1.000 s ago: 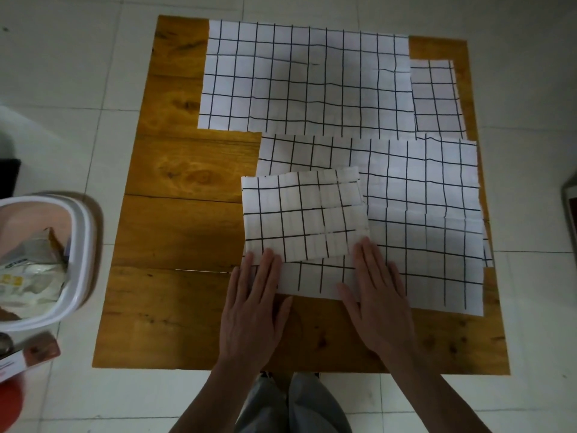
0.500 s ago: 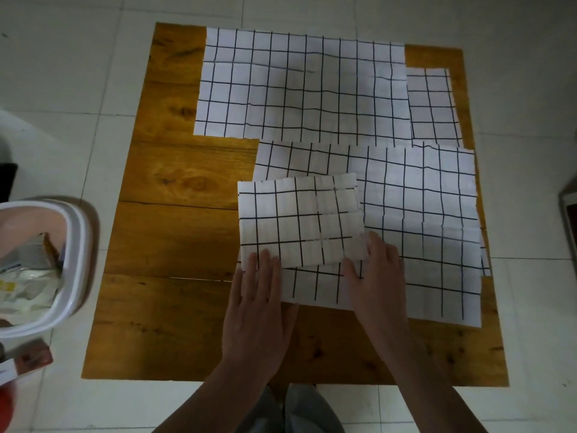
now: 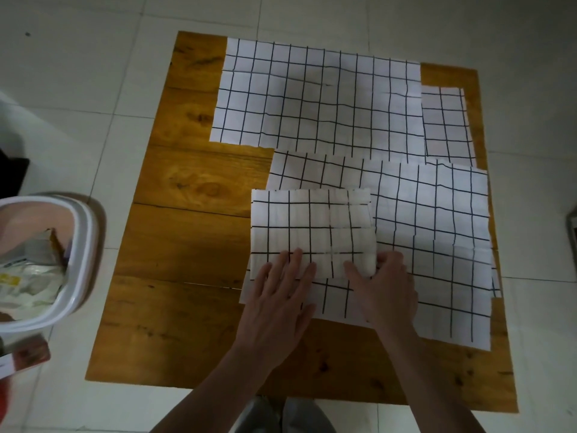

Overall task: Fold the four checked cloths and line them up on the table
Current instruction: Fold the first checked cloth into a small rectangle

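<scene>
Four checked cloths on one wooden table (image 3: pixel 187 245) — one folded, three spread flat.

The folded cloth (image 3: pixel 312 229) lies on the near spread cloth (image 3: pixel 437 245); beyond are a wide cloth (image 3: pixel 312 98) and a narrow cloth (image 3: pixel 446 123) partly under it. The left hand (image 3: pixel 281 295) lies flat, fingers spread, on the folded cloth's near edge; the right hand (image 3: pixel 384 292) pinches its near right corner — thumb on top. One white bin (image 3: pixel 78 276) stands left of the table.

I see folded checked cloth (image 3: pixel 312 229) atop spread cloth (image 3: pixel 431 245) (near right); larger cloth (image 3: pixel 315 95) flat at far edge, overlapping fourth (image 3: pixel 446 123).
</scene>
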Available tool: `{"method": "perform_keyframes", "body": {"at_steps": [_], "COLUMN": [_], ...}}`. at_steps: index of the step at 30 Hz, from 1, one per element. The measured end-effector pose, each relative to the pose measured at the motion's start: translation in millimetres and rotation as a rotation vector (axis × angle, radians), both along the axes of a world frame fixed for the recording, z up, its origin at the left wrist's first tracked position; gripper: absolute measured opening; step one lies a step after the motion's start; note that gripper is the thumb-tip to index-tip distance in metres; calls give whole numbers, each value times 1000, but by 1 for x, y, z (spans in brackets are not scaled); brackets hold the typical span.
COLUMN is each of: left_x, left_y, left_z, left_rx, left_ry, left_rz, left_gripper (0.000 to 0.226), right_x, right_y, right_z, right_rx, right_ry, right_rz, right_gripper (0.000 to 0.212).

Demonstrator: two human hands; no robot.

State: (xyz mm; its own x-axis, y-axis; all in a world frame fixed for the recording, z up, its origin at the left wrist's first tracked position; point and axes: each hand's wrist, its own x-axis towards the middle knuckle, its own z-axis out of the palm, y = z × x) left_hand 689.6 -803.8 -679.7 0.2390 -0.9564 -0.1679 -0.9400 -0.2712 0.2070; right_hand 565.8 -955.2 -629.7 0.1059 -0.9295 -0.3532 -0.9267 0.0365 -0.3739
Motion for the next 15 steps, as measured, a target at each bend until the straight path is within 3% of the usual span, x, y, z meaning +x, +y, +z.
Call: {"method": "perform_keyframes", "body": {"at_steps": [4, 7, 15], "left_x": [-1, -1, 4], "left_y": [0, 0, 2], "left_z": [0, 1, 7], "left_rx": [10, 18, -19], "left_ry": [9, 21, 80], "left_rz": [1, 9, 33], "left_gripper": [67, 67, 79], "right_x": [-2, -2, 5], "right_y": [3, 3, 14], "right_z": [-7, -5, -1], "right_rx": [62, 105, 103], "right_ry": [-137, -289, -579], "right_rz": [-69, -111, -230], "right_gripper": [62, 40, 8]}}
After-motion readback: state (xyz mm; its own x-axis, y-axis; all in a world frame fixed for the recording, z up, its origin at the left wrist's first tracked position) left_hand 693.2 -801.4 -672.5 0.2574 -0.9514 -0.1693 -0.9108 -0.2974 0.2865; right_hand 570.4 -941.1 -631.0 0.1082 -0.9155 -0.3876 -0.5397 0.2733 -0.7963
